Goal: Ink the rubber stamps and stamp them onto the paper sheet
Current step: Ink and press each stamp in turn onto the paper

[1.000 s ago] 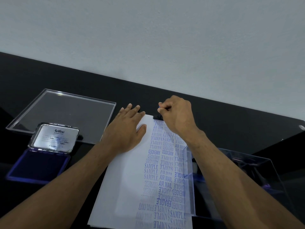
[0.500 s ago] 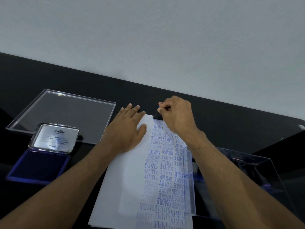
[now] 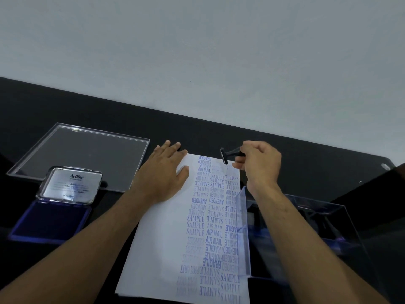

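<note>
**Head view: stamp lifted, smudge risk**

We pinch the rubber stamp [image 3: 228, 155] in our right hand [image 3: 259, 165] at 12 o'clock, just above the paper sheet [image 3: 162, 238], which our flat, spread left hand [image 3: 163, 172] steadies. Wet prints could smear under it. The ink pad [image 3: 50, 222] lies open at 9 o'clock; the clear box [image 3: 245, 233] at 3 o'clock possibly holds stamps.

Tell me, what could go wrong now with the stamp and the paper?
The right hand holds the stamp lifted and tipped just above the paper; its inky face could brush the sheet and smear. The right side is already crowded with prints, so the next one may land on top of old words. The left hand presses only the top corner, so the lower part might slide.
</note>
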### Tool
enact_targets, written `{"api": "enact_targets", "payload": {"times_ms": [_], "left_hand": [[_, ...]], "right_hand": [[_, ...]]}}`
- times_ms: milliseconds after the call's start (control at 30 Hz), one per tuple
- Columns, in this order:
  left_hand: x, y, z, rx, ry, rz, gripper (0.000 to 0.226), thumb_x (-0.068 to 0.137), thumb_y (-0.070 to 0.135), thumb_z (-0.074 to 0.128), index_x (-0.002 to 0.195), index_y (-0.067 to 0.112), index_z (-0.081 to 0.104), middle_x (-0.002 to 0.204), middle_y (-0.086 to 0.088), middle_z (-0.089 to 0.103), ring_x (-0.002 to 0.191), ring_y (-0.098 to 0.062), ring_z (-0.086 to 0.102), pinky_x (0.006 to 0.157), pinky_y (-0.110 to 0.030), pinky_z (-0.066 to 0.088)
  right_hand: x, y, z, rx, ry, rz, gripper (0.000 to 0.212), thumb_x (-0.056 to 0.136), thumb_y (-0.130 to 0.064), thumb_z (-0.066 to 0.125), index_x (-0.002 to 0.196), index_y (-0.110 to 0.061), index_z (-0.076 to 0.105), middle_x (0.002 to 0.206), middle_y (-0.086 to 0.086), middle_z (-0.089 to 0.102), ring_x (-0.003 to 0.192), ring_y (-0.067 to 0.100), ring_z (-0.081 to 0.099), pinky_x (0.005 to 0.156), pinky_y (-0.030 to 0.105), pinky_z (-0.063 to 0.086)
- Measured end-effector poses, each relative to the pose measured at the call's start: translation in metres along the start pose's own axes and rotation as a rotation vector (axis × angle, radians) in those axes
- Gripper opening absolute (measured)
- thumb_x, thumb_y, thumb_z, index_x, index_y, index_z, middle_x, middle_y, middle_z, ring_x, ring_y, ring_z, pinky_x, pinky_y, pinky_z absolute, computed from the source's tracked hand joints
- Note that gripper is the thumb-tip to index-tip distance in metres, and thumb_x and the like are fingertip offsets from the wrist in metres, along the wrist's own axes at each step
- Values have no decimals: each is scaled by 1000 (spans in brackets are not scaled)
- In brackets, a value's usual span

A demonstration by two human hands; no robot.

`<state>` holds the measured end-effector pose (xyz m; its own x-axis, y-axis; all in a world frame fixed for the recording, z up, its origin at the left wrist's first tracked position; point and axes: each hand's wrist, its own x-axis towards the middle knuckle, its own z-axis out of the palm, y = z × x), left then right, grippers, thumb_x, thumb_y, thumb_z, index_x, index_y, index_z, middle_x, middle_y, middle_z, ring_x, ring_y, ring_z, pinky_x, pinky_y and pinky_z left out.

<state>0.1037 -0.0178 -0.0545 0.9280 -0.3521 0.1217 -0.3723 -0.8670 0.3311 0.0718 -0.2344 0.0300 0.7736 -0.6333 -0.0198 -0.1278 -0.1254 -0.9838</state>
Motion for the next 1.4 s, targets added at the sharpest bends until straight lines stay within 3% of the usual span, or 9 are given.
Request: {"api": "enact_targets", "payload": {"times_ms": [167,533,667,800,967,1100,1267,1400], "left_hand": [[0,0,0,-2,-4,0,70,94,58,20,155,26,33,166,3,22,155,-17,9,125,-37,5],[0,1,-1,-3,-5,3,70,94,57,21,155,24,34,165,2,23,155,-19,10,126,-40,8],[1,2,-2,5,-6,7,62,100,51,30,155,23,34,165,0,24,155,-20,10,125,-39,6],[-2,14,-13,20,23,-3,58,103,44,41,156,22,32,166,-2,22,155,-22,8,126,-41,4],[-27,51,-23,-85,58,24,57,102,46,44,153,24,37,164,-1,28,154,-21,15,125,-44,17],[-57,83,-19,-148,34,59,56,100,48,47,151,26,40,163,2,30,152,-21,21,120,-44,27],[-86,111,-7,-143,5,89,57,100,51,47,152,30,37,164,5,26,153,-21,19,120,-41,23],[-98,124,1,-123,3,131,57,101,49,45,153,27,36,165,3,24,154,-21,16,116,-31,10]], "right_hand": [[-5,0,5,-69,-21,-65,19,87,-9,63,75,-21,72,77,-2,70,67,19,71,57,28,60],[-6,1,4,-93,-53,-99,16,88,-11,64,77,-18,73,78,-3,70,66,16,70,58,27,60],[-12,-3,-2,-86,-64,-125,15,90,-13,64,80,-20,73,80,-4,70,69,17,70,58,24,58],[-26,-8,-16,-62,-67,-124,15,89,-13,64,79,-20,73,80,-3,71,68,18,70,59,29,60],[-47,-11,-47,-13,-57,-125,16,87,-11,64,76,-19,74,79,-2,71,69,24,71,60,36,61],[-66,-13,-76,-5,-28,-128,16,85,-11,64,76,-20,73,76,-5,71,65,19,69,60,40,62],[-84,1,-103,-66,2,-138,14,82,-15,64,75,-23,73,70,-5,71,64,17,69,62,43,61],[-91,19,-110,-223,-10,-188,11,79,-21,65,83,-27,72,77,-8,71,74,10,68,72,38,60]]}}
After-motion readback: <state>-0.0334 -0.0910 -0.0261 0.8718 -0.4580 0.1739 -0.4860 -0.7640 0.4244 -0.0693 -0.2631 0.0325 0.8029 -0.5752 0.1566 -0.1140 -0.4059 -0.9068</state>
